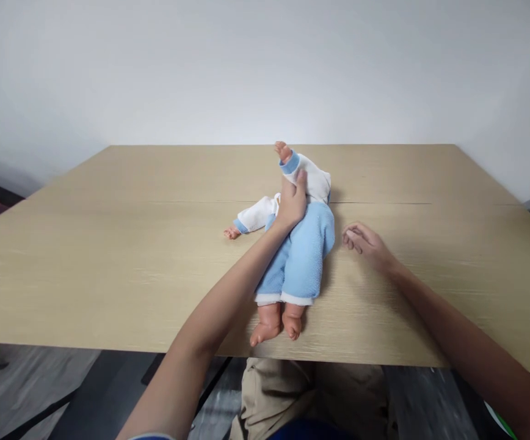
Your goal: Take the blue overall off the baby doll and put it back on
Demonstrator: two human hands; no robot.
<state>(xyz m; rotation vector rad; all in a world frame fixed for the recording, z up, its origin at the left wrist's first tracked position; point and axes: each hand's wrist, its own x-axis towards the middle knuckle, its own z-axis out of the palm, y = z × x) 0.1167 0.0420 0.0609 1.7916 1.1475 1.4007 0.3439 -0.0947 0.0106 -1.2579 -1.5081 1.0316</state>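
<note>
A baby doll (304,250) in a white top and light blue fleece trousers lies on the table, its bare feet (267,325) towards me. My left hand (292,198) is closed around the doll's upper body and sleeve, thumb pointing up. One doll arm (256,215) stretches out to the left, and the other, with a blue cuff (289,162), points up and away. The doll's head does not show. Just right of the trousers, apart from them, my right hand (363,241) hovers with loosely bent fingers, holding nothing.
The wooden table (109,256) has a thin seam across it and reaches back to a pale wall (265,73). Its front edge runs just beyond the doll's feet. Below that edge are my beige trousers (274,391) and a grey floor (31,379).
</note>
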